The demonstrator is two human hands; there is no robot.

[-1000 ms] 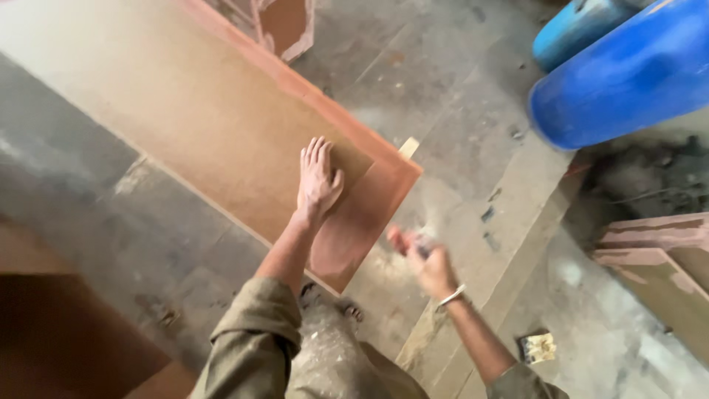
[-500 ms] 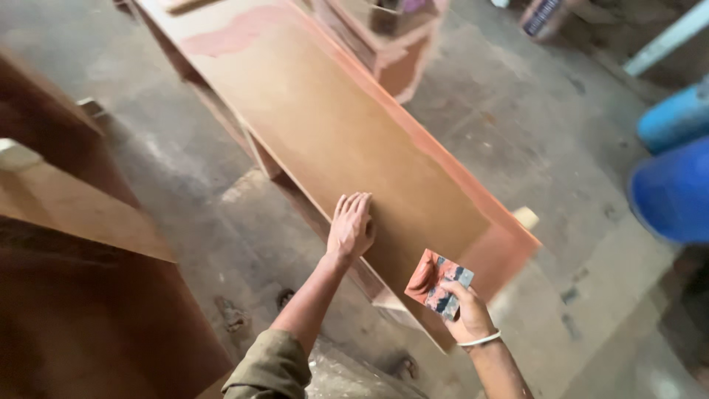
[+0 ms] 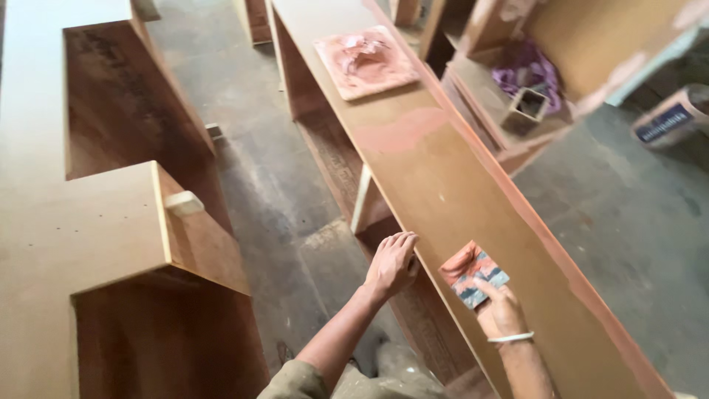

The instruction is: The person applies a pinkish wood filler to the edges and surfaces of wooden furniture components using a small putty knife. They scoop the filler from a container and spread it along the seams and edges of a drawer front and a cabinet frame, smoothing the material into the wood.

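While the left hand (image 3: 391, 264) grips the near edge of the long board (image 3: 473, 185), fingers curled over it | right hand (image 3: 501, 310) presses a smeared scraper card (image 3: 473, 272) flat on the board, fingers closed on it | square putty slab (image 3: 365, 60) lies farther up the board

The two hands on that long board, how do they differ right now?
The left hand is empty and grips the near edge of the long board, fingers curled over it. The right hand lies on the board's top face and presses a small smeared square pad flat against it. The right wrist wears a pale band; the left wrist is bare. Both touch the same board, side by side.
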